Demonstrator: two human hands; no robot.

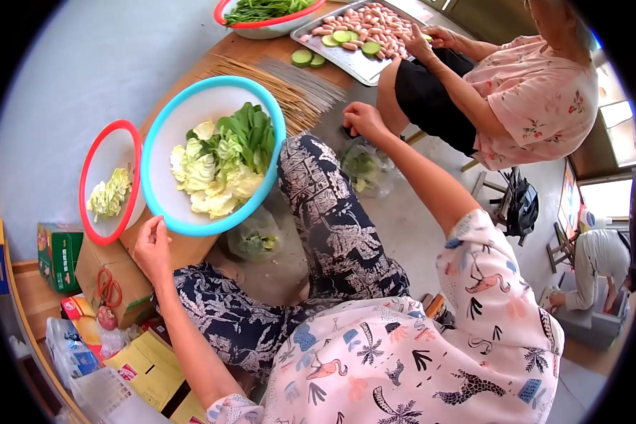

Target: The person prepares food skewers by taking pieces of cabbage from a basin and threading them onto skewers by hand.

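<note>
A white basin with a blue rim (214, 82) stands on the wooden table, holding pale cabbage leaves (219, 173) and dark green leaves (256, 138). My left hand (152, 247) is at its lower left edge, fingers curled and tips close to the rim; whatever they may hold is hidden. To the right of the basin, my right hand (364, 120) is closed, with a small dark thing (350, 132) showing under it. Below that hand sits a clear plastic bag (366, 169) with green scraps. A red-rimmed basin (136, 159) with a few cabbage pieces (110, 194) is at the left.
Bundles of wooden skewers (261, 88) lie behind the basin. A co-worker (537, 106) sits beside a metal tray (364, 68) of sausages and cucumber slices. Another bag (254, 237) hangs below the table. Red scissors (109, 286) and boxes (59, 258) stand left. Someone bends over a grey bin (590, 328).
</note>
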